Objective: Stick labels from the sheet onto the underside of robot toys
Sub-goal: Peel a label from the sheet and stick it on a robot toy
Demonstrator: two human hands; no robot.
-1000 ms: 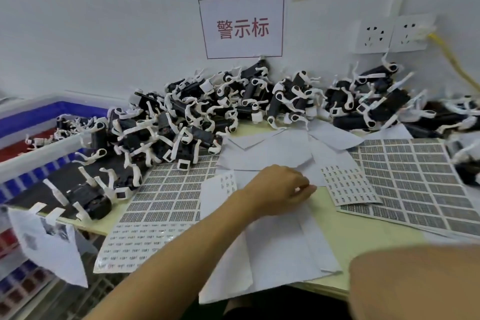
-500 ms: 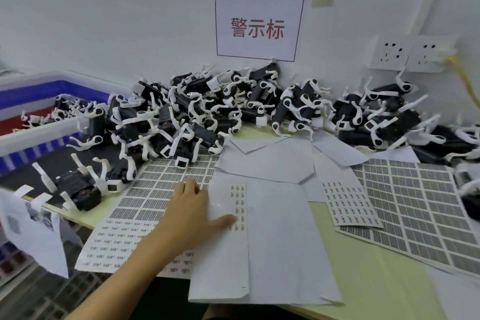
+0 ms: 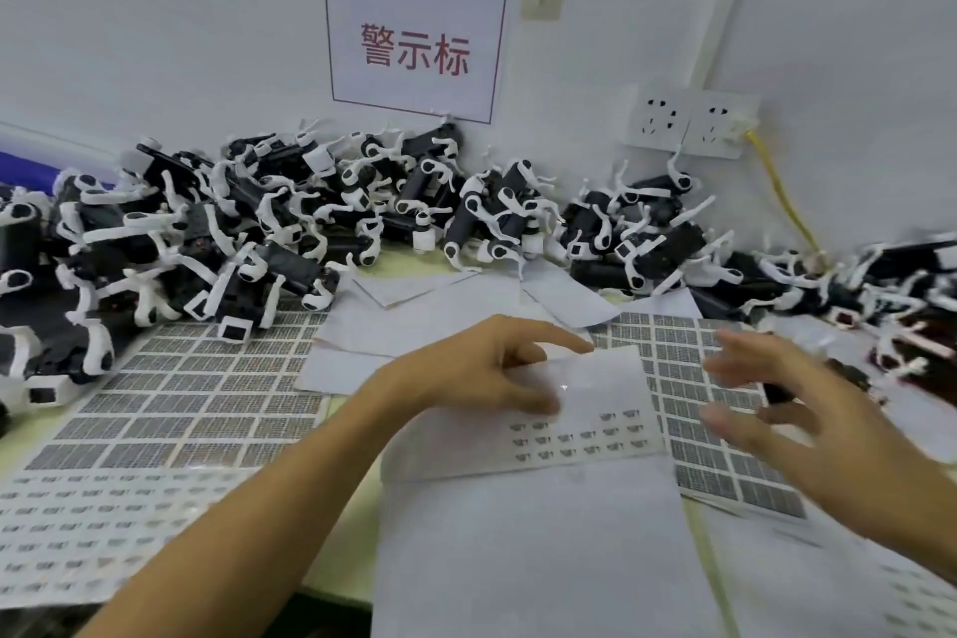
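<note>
Label sheet (image 3: 580, 409) lay pinned under our spread left hand (image 3: 481, 368) while our right hand (image 3: 792, 409), fingers loosely splayed and empty, hovered beside it, a label seemingly next to peel.

A white wall (image 3: 155, 16) carries a red-lettered sign (image 3: 414, 47) and double socket (image 3: 689, 122) above a pale-yellow table (image 3: 357, 497).

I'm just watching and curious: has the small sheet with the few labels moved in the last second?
Yes. The small label sheet slid rightward under the left hand, from beside the left grid sheet onto the right grid sheet.
</note>
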